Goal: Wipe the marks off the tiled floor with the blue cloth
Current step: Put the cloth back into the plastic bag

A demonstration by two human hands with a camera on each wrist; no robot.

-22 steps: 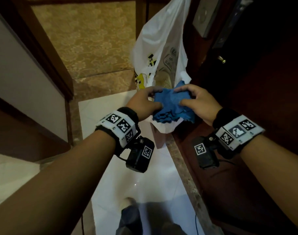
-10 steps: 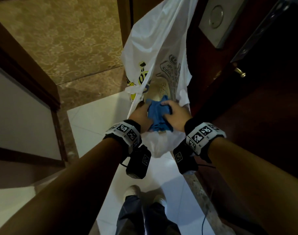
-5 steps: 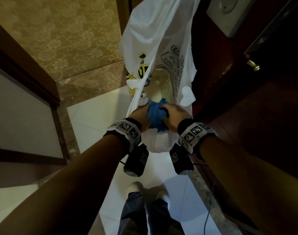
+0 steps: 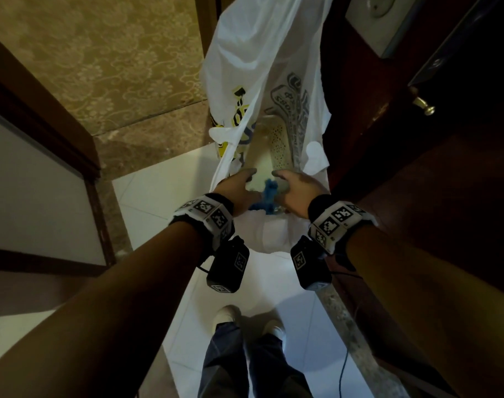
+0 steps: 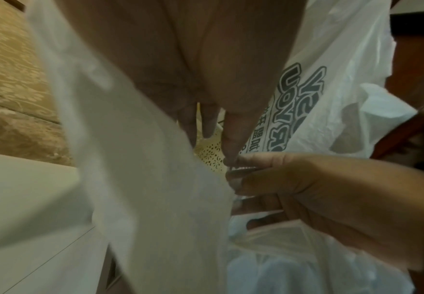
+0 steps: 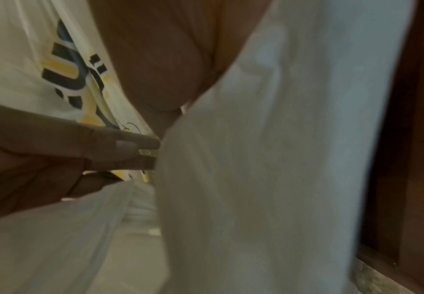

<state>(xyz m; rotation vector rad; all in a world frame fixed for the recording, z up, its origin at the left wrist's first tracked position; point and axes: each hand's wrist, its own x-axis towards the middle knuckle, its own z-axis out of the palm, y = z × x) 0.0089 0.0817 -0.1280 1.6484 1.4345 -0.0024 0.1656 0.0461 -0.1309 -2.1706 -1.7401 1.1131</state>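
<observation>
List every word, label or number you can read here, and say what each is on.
No text here reads with confidence.
white plastic bag: large grey outlined letters, seen reversed through the plastic, not readable as a word.
Same bag: a row of small characters beside them, too blurred.
Same bag: yellow and dark print, cropped, unreadable.
wristbands: coded squares, no words.

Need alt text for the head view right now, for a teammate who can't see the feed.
Both hands, left hand and right hand, reach into a hanging white plastic bag, with the crumpled blue cloth between them. Below are the white tiled floor and the person's shoes.
</observation>
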